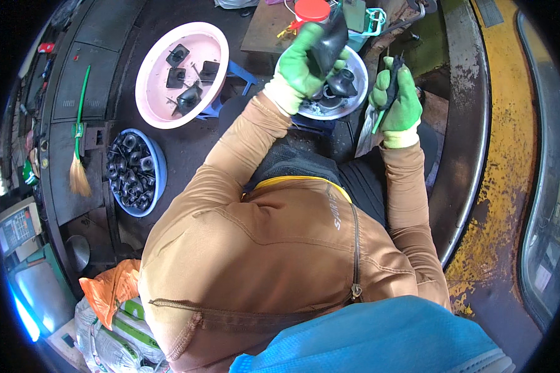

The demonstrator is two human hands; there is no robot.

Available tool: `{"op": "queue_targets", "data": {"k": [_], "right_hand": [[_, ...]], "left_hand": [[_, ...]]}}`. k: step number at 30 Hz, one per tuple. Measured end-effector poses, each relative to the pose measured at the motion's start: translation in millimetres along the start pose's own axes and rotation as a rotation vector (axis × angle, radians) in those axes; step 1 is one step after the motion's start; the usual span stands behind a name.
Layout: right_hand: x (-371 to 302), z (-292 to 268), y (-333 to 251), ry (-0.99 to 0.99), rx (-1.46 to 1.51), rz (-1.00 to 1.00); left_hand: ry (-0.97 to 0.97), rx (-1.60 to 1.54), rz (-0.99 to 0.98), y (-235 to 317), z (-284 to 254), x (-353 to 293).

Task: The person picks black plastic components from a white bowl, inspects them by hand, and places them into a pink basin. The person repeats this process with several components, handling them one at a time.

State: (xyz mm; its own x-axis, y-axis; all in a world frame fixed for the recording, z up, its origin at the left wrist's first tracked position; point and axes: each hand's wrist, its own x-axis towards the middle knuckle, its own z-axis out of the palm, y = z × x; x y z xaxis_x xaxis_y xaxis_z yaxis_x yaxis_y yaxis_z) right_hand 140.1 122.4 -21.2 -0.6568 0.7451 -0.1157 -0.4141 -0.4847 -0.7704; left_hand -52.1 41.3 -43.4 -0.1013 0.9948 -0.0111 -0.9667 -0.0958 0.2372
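My left hand (302, 65), in a green-palmed glove, is closed around a black moulded rubber part (330, 46) and holds it above a white basin (362, 78). In that basin lie more black rubber pieces (342, 82). To the right, my right hand (404, 102), gloved alike, is raised with its fingers wrapped round a slim dark object (392, 84). A thin green end sticks out below the palm. Its exact kind is hard to make out. The two hands are apart.
A pink basin (144, 93) with several black square-based parts rests on a blue stool (239, 78). Left of me, a blue tub (160, 177) is heaped with black parts. A red-lidded jar (312, 10) stands beyond my left hand. A yellow machine frame (504, 155) borders my right.
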Motion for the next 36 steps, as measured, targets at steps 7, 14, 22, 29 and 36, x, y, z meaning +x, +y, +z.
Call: {"op": "queue_targets", "data": {"k": [7, 14, 22, 29, 36], "right_hand": [[5.6, -5.8, -2.1, -0.232, -1.175, -0.750], [6.5, -6.9, -7.9, -0.480, -1.602, -0.957], [8.2, -8.6, -9.0, -0.661, -1.558, -0.985], [10.4, -8.5, -5.0, -0.787, -1.593, -1.036], [4.8, -7.5, -3.2, -0.779, -1.662, -1.020]], "left_hand": [[0.070, 1.807, 0.383, 1.9, 41.4, -30.9], [-0.002, 2.239, 0.194, 2.8, 66.4, -43.0], [-0.223, 2.196, -0.180, 19.3, 79.5, -42.6], [-0.249, 1.966, -0.649, 26.6, 82.5, -34.4], [-0.244, 1.991, -0.592, 31.3, 96.4, -36.8]]}}
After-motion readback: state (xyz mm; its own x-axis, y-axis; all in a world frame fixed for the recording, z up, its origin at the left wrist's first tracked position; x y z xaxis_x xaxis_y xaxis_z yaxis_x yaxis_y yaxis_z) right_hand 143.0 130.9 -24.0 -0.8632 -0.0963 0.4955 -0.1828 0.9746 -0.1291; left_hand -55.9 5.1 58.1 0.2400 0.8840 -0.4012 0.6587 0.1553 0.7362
